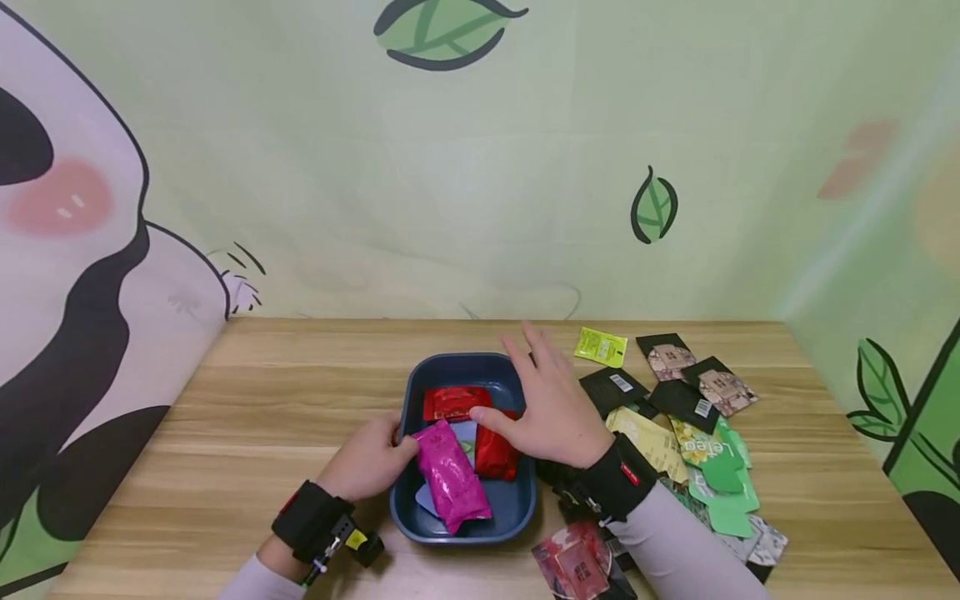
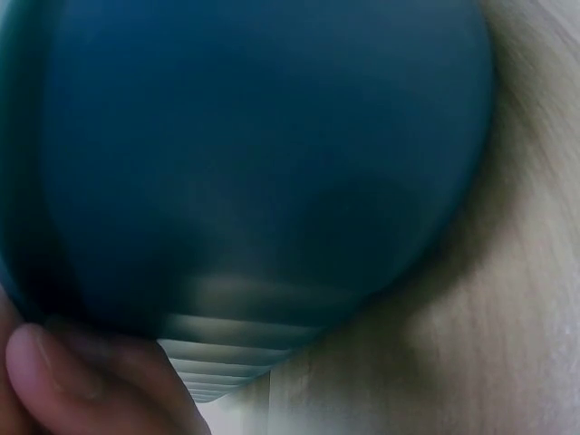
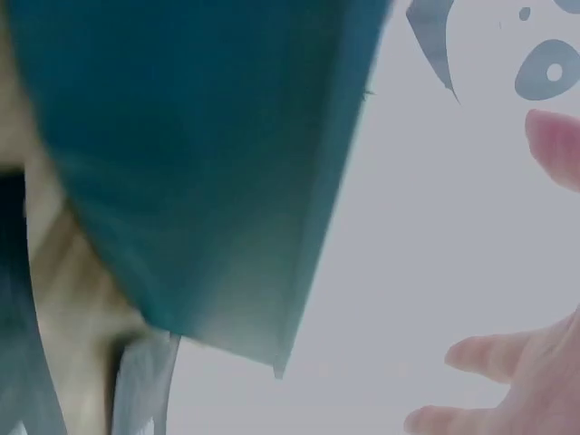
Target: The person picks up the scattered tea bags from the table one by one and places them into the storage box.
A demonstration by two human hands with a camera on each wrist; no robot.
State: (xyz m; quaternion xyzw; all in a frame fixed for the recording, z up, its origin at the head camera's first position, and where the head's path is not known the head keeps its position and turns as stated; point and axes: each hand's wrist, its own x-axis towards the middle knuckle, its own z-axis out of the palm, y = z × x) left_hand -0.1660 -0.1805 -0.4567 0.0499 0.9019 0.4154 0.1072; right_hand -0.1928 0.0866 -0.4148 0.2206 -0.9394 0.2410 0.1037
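In the head view a blue plastic basin [image 1: 401, 508] sits on the wooden table. Inside it are a magenta packet [image 1: 453, 479], a red packet [image 1: 456, 402] at the back and another red packet [image 1: 496, 450] on the right. My left hand [image 1: 369, 457] holds the basin's left rim, thumb over the edge; its fingers [image 2: 100, 385] lie against the basin wall in the left wrist view. Above the right rim hovers my right hand [image 1: 558, 400], fingers spread and holding nothing. The right wrist view shows these fingers apart from the basin wall [image 3: 199, 163].
To the right lies a loose pile of packets: black sachets [image 1: 684, 404], a cream packet [image 1: 648, 442], green packets [image 1: 723, 475] and a yellow-green sachet [image 1: 601, 347]. A reddish packet [image 1: 573, 562] lies near the front, beside my right forearm. A printed backdrop [image 1: 337, 167] rises behind the table.
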